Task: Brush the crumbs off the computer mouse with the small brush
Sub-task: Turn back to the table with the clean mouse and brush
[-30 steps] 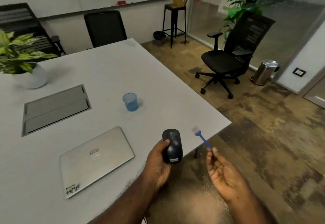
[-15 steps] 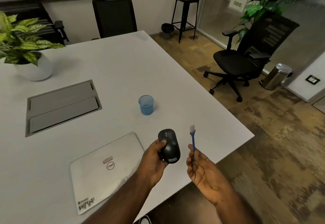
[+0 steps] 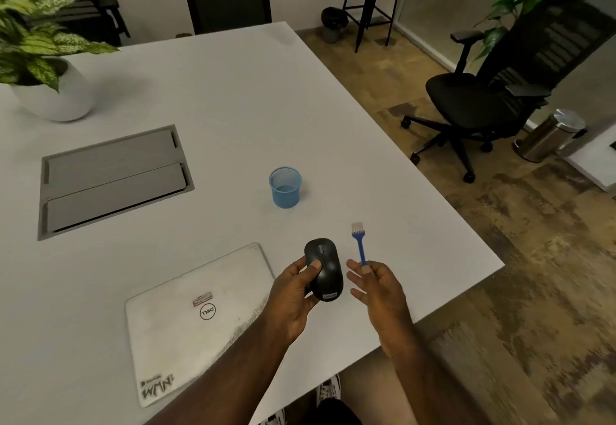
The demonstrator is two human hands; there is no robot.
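Left hand [image 3: 293,294]: wrapped around the black computer mouse [image 3: 324,269], held up above the white table [image 3: 233,98], near the closed laptop [image 3: 200,318]
Right hand [image 3: 376,286]: pinching the blue small brush [image 3: 359,243] by its handle end; bristles up, just beside the mouse, not touching
Risk: the fingertip pinch looks light; a firm stroke could twist the brush loose; crumbs may scatter onto the laptop

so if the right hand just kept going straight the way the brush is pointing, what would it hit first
Probably nothing nearby. The right hand holds the small blue plastic brush bristles-up, pointing away across bare white table. The translucent blue plastic cup sits left of that line, though depth is hard to judge.
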